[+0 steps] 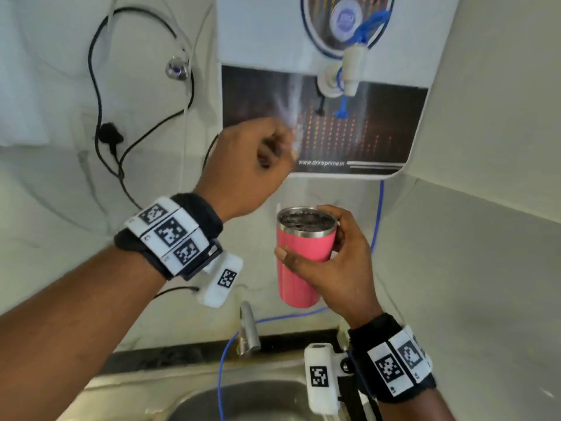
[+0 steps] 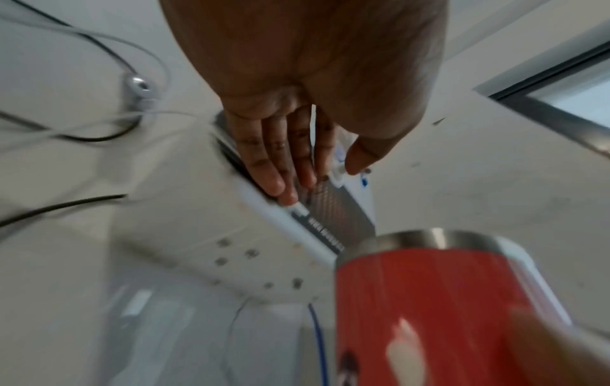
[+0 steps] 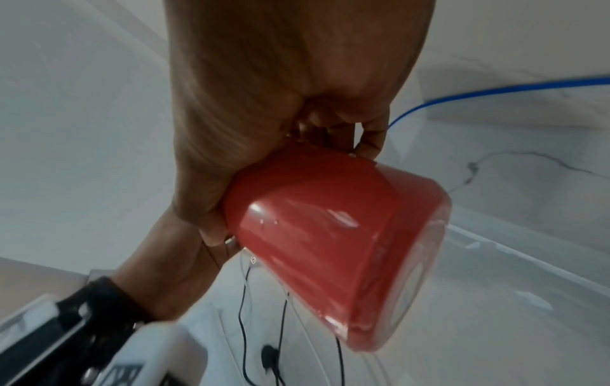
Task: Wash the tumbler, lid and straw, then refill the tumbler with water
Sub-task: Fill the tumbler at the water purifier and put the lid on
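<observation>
Two hands are showing below a white wall-mounted water purifier [image 1: 264, 31], the largest thing in view, whose white tap [image 1: 352, 71] is sticking out at its lower right. Beneath it, a steel sink [image 1: 243, 399] is lying at the bottom edge with a faucet [image 1: 249, 329] rising behind it. The right hand [image 1: 337, 268] is gripping the pink tumbler [image 1: 303, 259], fingers and thumb wrapped round its upper body, holding it upright and uncovered in the air between purifier and sink. The left hand [image 1: 252, 165] is hanging raised in front of the purifier's dark panel, blurred; from its wrist camera the fingers [image 2: 274, 167] are lying straight and together, holding nothing. A blue tube [image 1: 378, 220] is running down the wall.
</observation>
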Action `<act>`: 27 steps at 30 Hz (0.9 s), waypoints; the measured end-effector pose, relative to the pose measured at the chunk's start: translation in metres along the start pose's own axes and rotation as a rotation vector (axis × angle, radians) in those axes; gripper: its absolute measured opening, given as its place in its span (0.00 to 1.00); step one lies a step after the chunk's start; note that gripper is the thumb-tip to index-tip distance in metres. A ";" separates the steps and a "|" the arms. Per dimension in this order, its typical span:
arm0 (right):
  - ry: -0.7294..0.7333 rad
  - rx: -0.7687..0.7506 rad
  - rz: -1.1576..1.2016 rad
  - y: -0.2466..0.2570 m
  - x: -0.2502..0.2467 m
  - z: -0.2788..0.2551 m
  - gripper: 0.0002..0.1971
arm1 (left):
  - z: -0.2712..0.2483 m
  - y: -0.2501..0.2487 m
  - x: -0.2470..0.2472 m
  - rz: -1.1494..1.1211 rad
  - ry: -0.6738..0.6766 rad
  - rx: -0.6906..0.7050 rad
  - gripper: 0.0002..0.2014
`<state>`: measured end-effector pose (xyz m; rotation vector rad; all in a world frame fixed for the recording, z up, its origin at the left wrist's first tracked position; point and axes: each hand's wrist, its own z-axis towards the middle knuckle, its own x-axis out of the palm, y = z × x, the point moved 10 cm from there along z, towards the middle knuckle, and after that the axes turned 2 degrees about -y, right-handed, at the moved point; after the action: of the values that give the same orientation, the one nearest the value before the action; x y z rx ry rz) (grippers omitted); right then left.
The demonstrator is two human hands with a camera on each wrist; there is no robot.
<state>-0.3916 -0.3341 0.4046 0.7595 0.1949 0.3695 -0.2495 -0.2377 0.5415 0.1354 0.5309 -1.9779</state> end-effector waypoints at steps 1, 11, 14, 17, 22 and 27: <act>0.023 0.020 0.000 -0.006 0.006 -0.010 0.39 | -0.022 0.015 0.001 -0.006 0.039 -0.052 0.03; 0.212 0.222 -0.030 -0.073 0.078 -0.107 0.45 | -0.269 0.111 0.007 -0.250 0.474 -0.649 0.33; 0.287 0.302 -0.007 -0.090 0.106 -0.144 0.47 | -0.326 0.108 -0.002 -0.277 0.506 -0.700 0.46; 0.385 0.364 -0.019 -0.101 0.135 -0.181 0.46 | -0.365 0.111 -0.021 -0.240 0.380 -0.757 0.52; 0.453 0.430 0.011 -0.114 0.181 -0.237 0.47 | -0.422 0.121 -0.049 -0.244 0.172 -0.870 0.50; 0.513 0.499 0.081 -0.126 0.219 -0.285 0.50 | -0.464 0.135 -0.079 -0.182 0.128 -0.901 0.46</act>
<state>-0.2448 -0.1510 0.1045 1.1559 0.7607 0.6012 -0.1582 -0.0250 0.1104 -0.3621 1.4982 -1.7265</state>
